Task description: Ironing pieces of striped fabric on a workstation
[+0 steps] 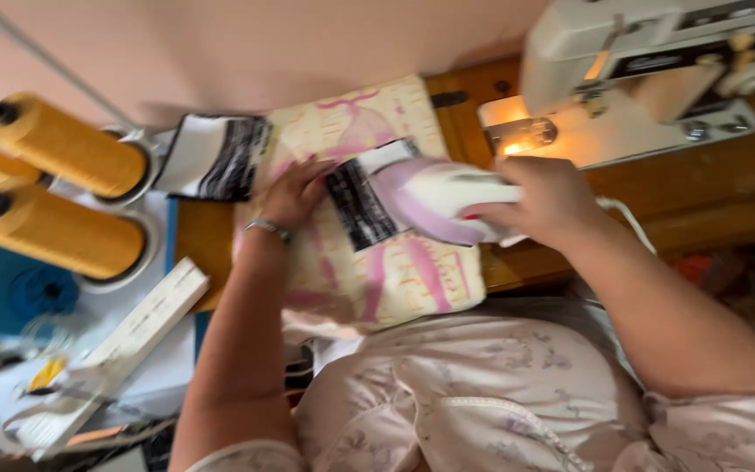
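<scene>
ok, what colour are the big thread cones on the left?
Mustard yellow thread cones with black core ends, clearest in the head view.

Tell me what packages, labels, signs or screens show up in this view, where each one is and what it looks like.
Long box: lower left beside the yellow thread cones, narrow, cream-white, lying slantwise.
Dark plate: on the sewing machine front, upper right, a thin dark strip with pale marks.
No screens or signs in view.
</scene>
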